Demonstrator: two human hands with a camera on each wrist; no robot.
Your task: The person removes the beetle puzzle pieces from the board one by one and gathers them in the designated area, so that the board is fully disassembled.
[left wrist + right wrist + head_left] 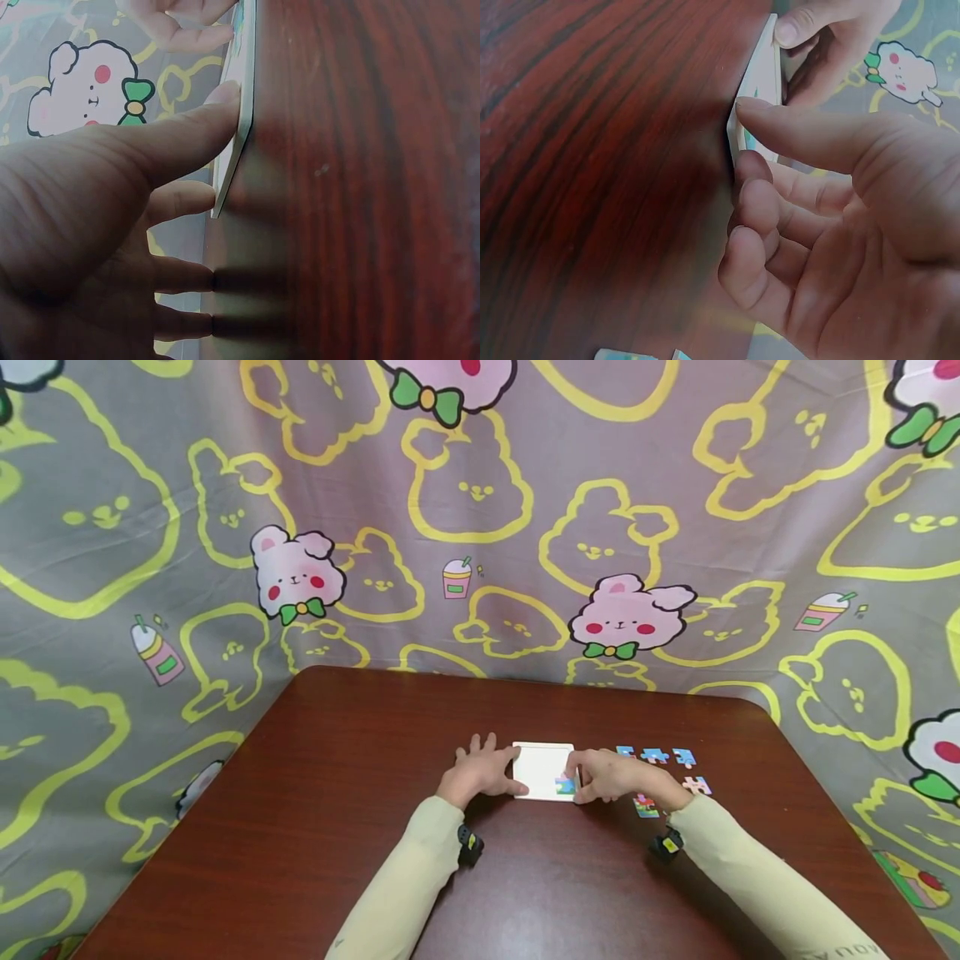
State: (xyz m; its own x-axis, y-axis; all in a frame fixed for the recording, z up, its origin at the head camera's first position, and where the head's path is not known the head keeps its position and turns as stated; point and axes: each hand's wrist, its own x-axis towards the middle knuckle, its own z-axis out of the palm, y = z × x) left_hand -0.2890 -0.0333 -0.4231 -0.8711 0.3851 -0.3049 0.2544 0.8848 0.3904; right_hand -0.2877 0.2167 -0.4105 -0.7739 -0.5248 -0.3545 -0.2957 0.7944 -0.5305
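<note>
A shallow white puzzle tray lies flat on the table. In its near right corner sits a jigsaw piece in blue and green. My left hand braces the tray's left side, the thumb on the rim and the other fingers spread out straight. At the right side, my right hand pinches about the corner piece with thumb and forefinger. The thumb of that hand lies over the rim, its other fingers curled. The right fingers partly hide the piece.
Right of the tray lie several loose jigsaw pieces: a blue one, another blue one, a pinkish one and a red-green one. A patterned cloth hangs behind the brown table.
</note>
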